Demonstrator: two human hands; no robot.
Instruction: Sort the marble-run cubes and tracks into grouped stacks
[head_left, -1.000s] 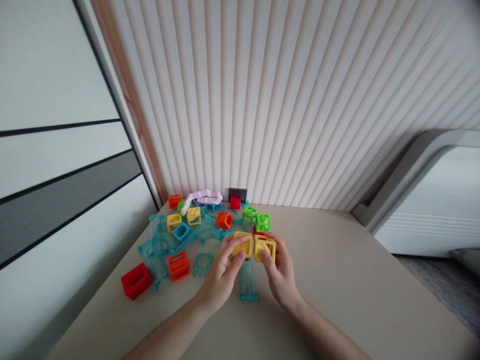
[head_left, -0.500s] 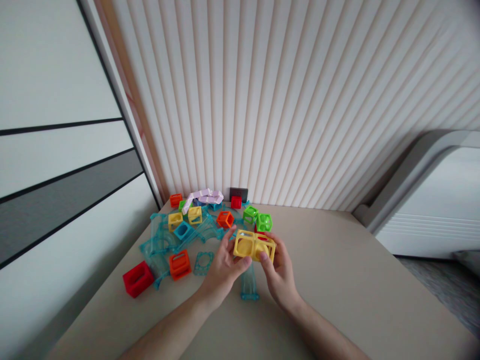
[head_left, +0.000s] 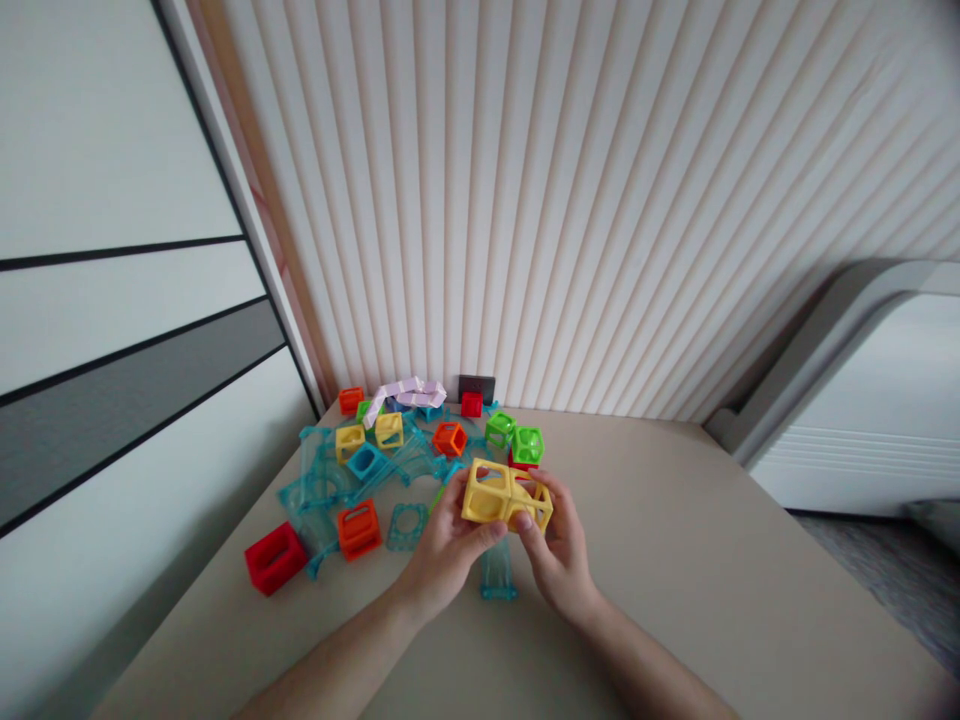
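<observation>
Two yellow open-frame cubes [head_left: 507, 496] are pressed side by side into one block, lifted a little above the beige table [head_left: 712, 560]. My left hand [head_left: 448, 542] grips the left cube with thumb in front and fingers behind. My right hand [head_left: 559, 550] grips the right cube the same way. A clear teal track piece [head_left: 496, 575] lies on the table directly under my hands.
A scatter of toy pieces lies at the table's far left: a red block [head_left: 274, 558], an orange block [head_left: 358, 528], green cubes [head_left: 516, 438], yellow cubes [head_left: 370, 434], teal curved tracks [head_left: 322, 480] and a pale lilac strip [head_left: 409, 392]. A ribbed wall stands behind; a white cabinet is at right.
The two yellow cubes, held slightly apart a second ago, have come together into one block. Both hands lifted and tilted it slightly toward me.
</observation>
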